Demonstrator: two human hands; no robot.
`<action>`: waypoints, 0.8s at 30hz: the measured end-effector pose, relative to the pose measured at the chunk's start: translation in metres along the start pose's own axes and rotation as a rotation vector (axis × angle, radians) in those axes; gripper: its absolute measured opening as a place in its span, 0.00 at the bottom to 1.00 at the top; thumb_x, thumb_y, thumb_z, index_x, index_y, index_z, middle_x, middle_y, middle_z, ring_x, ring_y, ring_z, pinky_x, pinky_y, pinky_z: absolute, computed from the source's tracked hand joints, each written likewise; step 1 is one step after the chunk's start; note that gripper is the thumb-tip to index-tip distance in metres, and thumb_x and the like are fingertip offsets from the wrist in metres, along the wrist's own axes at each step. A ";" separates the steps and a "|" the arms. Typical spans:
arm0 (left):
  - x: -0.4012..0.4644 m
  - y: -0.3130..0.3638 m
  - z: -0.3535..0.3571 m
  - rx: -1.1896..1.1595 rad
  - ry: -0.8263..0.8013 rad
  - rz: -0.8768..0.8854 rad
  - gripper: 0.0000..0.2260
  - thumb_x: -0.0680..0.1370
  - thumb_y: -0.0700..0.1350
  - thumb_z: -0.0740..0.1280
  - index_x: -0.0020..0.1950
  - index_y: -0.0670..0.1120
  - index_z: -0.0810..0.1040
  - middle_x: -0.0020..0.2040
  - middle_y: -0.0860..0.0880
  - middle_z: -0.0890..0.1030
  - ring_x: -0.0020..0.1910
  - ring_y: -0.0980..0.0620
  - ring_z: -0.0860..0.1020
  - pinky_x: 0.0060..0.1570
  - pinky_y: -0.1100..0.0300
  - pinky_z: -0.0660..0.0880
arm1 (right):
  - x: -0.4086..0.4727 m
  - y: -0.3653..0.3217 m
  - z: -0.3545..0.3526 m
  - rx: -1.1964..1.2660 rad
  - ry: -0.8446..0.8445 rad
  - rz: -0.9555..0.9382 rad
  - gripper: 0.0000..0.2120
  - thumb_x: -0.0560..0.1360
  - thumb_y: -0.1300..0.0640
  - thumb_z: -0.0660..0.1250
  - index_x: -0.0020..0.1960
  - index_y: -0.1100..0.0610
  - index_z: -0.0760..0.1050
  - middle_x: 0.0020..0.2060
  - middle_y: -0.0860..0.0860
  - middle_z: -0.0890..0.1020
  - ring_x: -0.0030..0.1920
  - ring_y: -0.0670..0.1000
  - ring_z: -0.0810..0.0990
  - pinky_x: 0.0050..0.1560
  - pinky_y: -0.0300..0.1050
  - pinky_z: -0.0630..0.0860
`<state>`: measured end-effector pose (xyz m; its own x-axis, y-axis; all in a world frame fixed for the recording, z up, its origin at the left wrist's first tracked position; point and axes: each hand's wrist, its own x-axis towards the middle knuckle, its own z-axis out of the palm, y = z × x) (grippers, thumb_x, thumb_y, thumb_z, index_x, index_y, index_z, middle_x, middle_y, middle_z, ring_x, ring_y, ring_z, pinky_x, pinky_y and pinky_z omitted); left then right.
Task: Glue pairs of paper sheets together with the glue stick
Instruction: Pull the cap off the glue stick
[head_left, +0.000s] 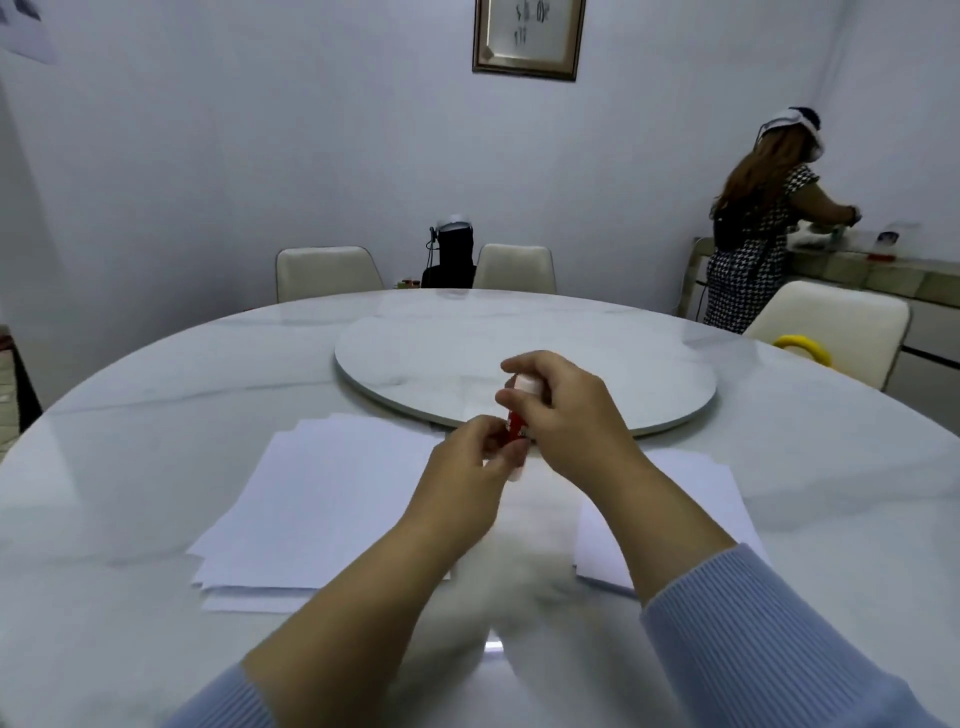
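- Red and white glue stick (517, 422) is held up in the air over the middle of the table, between two piles of paper.
- Its long side runs from near to far. The white end points up and away, toward the far side of the table. The other white end points down, toward the person.
- Right hand (566, 415) holds the far, top part. Its fingers curl around the white end there.
- Left hand (467, 467) holds the near, bottom part. Its fingertips pinch the low end.
- Only a small bit of red and a bit of white show. Fingers hide the rest, so I cannot tell if the cap is on or off.
- White paper stack (317, 499) lies flat on the left, with edges that do not line up.
- More white paper sheets (727, 499) lie on the right. The right arm covers part of them.
- Pale marble table (156, 395) is round and shiny. Its near edge is cut off at the bottom.
- Round turning plate (524, 358) sits in the middle of the table, just past the hands.
- Blue sleeves (769, 644) cover both arms near the bottom edge.
- Cream chairs (327, 270) stand at the far side.
- Another person (753, 234) stands far right at a counter, back turned. What they hold is too small to tell.
- Framed picture (527, 36) on the far wall is cut off at the top.
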<state>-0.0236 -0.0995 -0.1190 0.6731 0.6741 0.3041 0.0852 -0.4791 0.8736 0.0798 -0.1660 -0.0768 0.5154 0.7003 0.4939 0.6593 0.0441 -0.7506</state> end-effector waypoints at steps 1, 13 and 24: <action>-0.003 0.005 0.001 -0.068 0.024 -0.009 0.04 0.79 0.48 0.63 0.47 0.55 0.77 0.45 0.55 0.83 0.48 0.55 0.79 0.48 0.60 0.75 | -0.005 -0.004 -0.003 0.099 0.035 0.030 0.08 0.75 0.57 0.70 0.54 0.52 0.77 0.48 0.50 0.83 0.47 0.50 0.82 0.48 0.43 0.78; -0.022 0.003 -0.013 -0.716 -0.313 -0.265 0.11 0.79 0.42 0.59 0.53 0.43 0.81 0.41 0.45 0.82 0.42 0.50 0.78 0.47 0.57 0.77 | -0.025 0.005 -0.010 0.932 -0.171 0.219 0.09 0.66 0.59 0.72 0.46 0.57 0.85 0.37 0.54 0.85 0.43 0.52 0.84 0.43 0.39 0.79; -0.026 0.001 -0.006 -0.566 -0.144 -0.167 0.18 0.72 0.59 0.59 0.42 0.50 0.84 0.39 0.48 0.82 0.41 0.50 0.77 0.51 0.52 0.74 | -0.029 0.002 -0.013 0.489 -0.015 0.247 0.21 0.55 0.42 0.76 0.40 0.55 0.84 0.31 0.47 0.83 0.32 0.43 0.77 0.37 0.37 0.72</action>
<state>-0.0451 -0.1141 -0.1240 0.7805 0.6125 0.1256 -0.1788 0.0262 0.9835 0.0730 -0.1955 -0.0875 0.6128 0.7415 0.2731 0.1862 0.2003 -0.9619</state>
